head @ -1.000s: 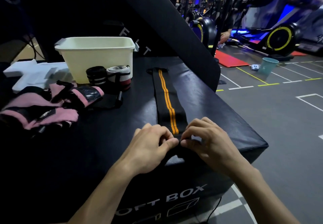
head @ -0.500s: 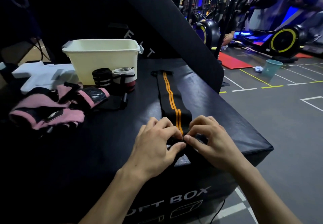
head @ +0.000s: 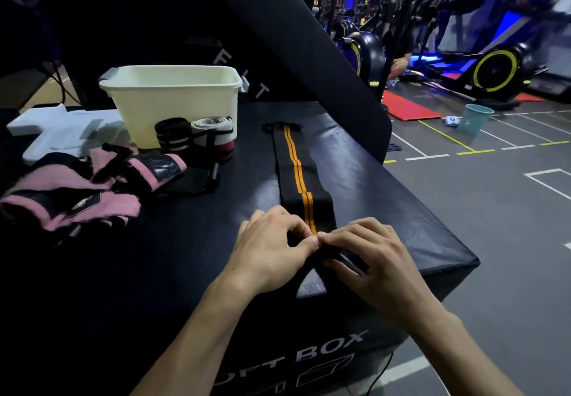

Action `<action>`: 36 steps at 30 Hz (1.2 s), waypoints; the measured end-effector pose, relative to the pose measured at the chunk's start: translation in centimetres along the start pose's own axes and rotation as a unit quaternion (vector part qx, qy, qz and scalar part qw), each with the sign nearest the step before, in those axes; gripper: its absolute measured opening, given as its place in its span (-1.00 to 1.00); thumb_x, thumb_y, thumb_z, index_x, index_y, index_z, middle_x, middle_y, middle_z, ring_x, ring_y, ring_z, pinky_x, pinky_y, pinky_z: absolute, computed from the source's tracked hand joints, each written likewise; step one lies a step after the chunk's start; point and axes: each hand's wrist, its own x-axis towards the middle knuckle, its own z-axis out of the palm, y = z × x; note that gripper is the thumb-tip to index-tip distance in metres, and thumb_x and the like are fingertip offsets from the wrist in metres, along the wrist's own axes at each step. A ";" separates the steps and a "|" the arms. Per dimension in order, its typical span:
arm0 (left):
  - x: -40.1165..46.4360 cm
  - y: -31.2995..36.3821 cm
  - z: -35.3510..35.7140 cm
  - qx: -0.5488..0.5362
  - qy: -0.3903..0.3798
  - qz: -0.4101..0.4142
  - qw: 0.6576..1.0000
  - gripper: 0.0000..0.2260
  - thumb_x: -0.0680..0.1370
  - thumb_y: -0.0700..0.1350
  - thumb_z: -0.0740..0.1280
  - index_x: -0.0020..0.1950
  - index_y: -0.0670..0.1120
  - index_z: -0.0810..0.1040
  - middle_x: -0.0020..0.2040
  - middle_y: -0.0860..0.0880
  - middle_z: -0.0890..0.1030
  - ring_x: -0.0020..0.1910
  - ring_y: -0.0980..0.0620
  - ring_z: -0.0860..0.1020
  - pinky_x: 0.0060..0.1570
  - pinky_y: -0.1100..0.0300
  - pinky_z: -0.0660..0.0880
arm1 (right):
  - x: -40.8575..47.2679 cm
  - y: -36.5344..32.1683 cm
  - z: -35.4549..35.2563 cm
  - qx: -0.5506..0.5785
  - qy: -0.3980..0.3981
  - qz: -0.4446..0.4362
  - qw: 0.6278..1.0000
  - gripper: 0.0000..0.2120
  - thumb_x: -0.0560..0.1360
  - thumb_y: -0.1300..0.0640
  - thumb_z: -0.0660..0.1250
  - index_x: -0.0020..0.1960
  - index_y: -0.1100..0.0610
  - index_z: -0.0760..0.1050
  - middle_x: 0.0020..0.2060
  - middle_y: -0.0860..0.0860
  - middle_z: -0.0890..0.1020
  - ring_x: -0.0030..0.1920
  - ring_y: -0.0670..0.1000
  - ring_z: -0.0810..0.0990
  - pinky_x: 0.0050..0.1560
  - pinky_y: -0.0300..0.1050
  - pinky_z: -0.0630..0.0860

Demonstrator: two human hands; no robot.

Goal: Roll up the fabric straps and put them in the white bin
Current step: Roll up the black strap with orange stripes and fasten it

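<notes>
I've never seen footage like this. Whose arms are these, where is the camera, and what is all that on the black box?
There is no machine here: a person wears a camera on the head, so you look down at their own two arms. The left hand and right hand pinch the near end of a black strap with orange stripes, which lies stretched out on a padded black gym box; they appear to be rolling it up. Behind stands the white bin. In front of the bin sit two already rolled straps, and to the left lies a heap of pink and black gear. Gym machines fill the background.
</notes>
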 end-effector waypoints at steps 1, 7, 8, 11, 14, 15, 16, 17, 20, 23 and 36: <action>0.1 0.0 0.1 -0.001 0.001 -0.006 1.000 -0.82 0.58 0.20 0.36 -0.01 0.13 0.66 0.07 0.16 0.54 0.20 0.06 0.40 0.29 0.06 0.32 | 0.1 0.1 0.2 0.008 0.005 0.009 1.000 -0.68 0.45 -0.07 0.49 0.19 -0.10 0.64 0.02 -0.25 0.66 0.06 -0.09 0.56 0.02 0.02 0.51; 0.2 -0.1 0.7 0.005 0.027 -0.013 1.000 -0.76 0.58 0.25 0.33 -0.03 0.13 0.64 0.03 0.15 0.56 0.17 0.05 0.44 0.26 0.08 0.33 | 1.0 0.5 0.8 0.038 -0.004 0.031 0.999 -0.75 0.46 -0.19 0.38 0.09 -0.15 0.56 -0.08 -0.24 0.64 -0.02 -0.02 0.53 -0.06 0.13 0.55; 0.1 -0.2 0.8 0.001 0.035 -0.009 0.999 -0.76 0.57 0.27 0.33 -0.03 0.14 0.64 0.01 0.15 0.57 0.16 0.06 0.46 0.25 0.08 0.35 | 1.2 0.6 0.9 0.030 -0.011 0.033 0.999 -0.76 0.46 -0.21 0.36 0.08 -0.15 0.56 -0.09 -0.24 0.63 -0.03 -0.03 0.51 -0.06 0.13 0.54; -0.2 -0.5 1.0 -0.027 0.074 0.022 0.997 -0.80 0.55 0.27 0.36 -0.02 0.17 0.59 -0.10 0.16 0.60 0.05 0.09 0.51 0.18 0.02 0.46 | 1.6 0.7 0.8 0.003 -0.027 0.036 0.999 -0.76 0.49 -0.22 0.33 0.10 -0.18 0.60 -0.05 -0.23 0.54 -0.03 -0.05 0.46 -0.06 0.09 0.52; -0.5 -0.7 0.8 -0.032 0.081 0.055 0.995 -0.86 0.55 0.21 0.39 -0.01 0.19 0.57 -0.13 0.19 0.60 -0.01 0.13 0.52 0.13 0.02 0.48 | 1.7 0.4 0.8 -0.026 -0.030 0.032 0.999 -0.77 0.52 -0.19 0.34 0.12 -0.18 0.61 -0.01 -0.19 0.50 -0.01 -0.03 0.47 -0.07 0.05 0.50; -0.6 -0.9 0.6 -0.023 0.074 0.067 0.995 -0.88 0.55 0.20 0.40 0.01 0.21 0.58 -0.11 0.21 0.59 0.00 0.15 0.52 0.14 0.04 0.48 | 1.7 0.4 0.8 -0.034 -0.030 0.031 0.998 -0.77 0.52 -0.19 0.32 0.13 -0.18 0.61 0.00 -0.18 0.51 0.00 -0.02 0.48 -0.07 0.05 0.49; -0.7 -1.1 0.5 -0.012 0.065 0.078 0.995 -0.87 0.54 0.19 0.42 0.04 0.22 0.59 -0.08 0.22 0.59 0.01 0.17 0.51 0.14 0.05 0.47 | 1.7 0.3 0.8 -0.041 -0.030 0.032 0.998 -0.77 0.54 -0.19 0.30 0.13 -0.18 0.61 0.01 -0.18 0.51 0.01 -0.01 0.48 -0.06 0.05 0.48; -0.8 -1.4 0.4 0.001 0.057 0.088 0.995 -0.84 0.54 0.19 0.42 0.09 0.23 0.59 -0.04 0.23 0.58 0.04 0.17 0.50 0.15 0.06 0.47 | 1.7 0.2 0.8 -0.048 -0.031 0.032 0.998 -0.77 0.55 -0.19 0.28 0.13 -0.17 0.61 0.01 -0.18 0.51 0.02 -0.01 0.47 -0.06 0.04 0.48; -0.8 -1.5 0.3 0.049 0.055 0.096 0.993 -0.79 0.56 0.21 0.38 0.17 0.24 0.58 0.04 0.24 0.56 0.07 0.16 0.47 0.19 0.09 0.43 | 1.8 0.3 1.1 -0.070 -0.030 0.031 0.997 -0.75 0.59 -0.18 0.22 0.14 -0.15 0.60 0.05 -0.17 0.51 0.06 0.01 0.47 -0.04 0.04 0.46; -0.5 -1.1 0.4 0.069 0.069 0.092 0.991 -0.79 0.58 0.22 0.33 0.15 0.22 0.59 0.03 0.23 0.55 0.05 0.15 0.45 0.19 0.09 0.40 | 1.9 0.4 1.7 -0.070 -0.016 0.023 0.997 -0.72 0.61 -0.14 0.21 0.18 -0.11 0.63 0.08 -0.17 0.56 0.08 0.02 0.50 -0.02 0.07 0.48; 1.9 -1.2 0.0 0.012 0.043 0.026 0.999 -0.83 0.59 0.18 0.35 0.02 0.17 0.70 -0.11 0.18 0.59 0.04 0.07 0.52 0.22 -0.04 0.44 | 3.5 0.6 1.8 -0.045 -0.066 0.059 0.995 -0.71 0.49 -0.22 0.32 0.16 -0.17 0.57 0.00 -0.25 0.61 0.08 -0.04 0.46 0.03 0.02 0.42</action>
